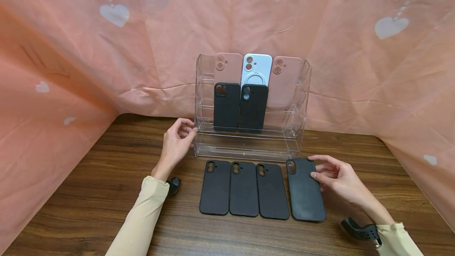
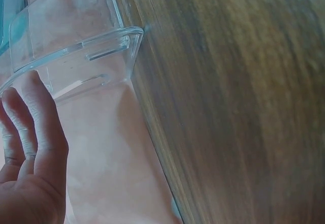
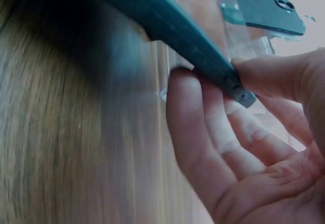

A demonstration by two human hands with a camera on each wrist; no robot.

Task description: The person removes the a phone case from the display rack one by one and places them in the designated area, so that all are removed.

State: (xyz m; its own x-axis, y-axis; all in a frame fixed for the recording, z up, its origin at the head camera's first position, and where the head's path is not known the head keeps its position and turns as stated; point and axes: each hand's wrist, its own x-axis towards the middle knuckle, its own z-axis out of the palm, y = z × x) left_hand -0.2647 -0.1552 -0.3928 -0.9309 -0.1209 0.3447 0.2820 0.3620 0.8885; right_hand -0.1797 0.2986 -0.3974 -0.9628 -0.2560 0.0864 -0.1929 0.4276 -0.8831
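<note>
The right hand point(image 1: 341, 179) pinches the rightmost black case point(image 1: 305, 194) by its edge, lifted off the table point(image 1: 89, 192) beside three others (thumb on top, fingers beneath). The left hand point(image 1: 177, 141), fingers loosely curled, touches the clear rack point(image 1: 305, 102). Such a thin pinch might slip, and a knock could topple the cases standing inside.

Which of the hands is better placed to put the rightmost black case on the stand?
Likely the right hand: it already pinches the black case. The left hand only touches the clear stand.
</note>
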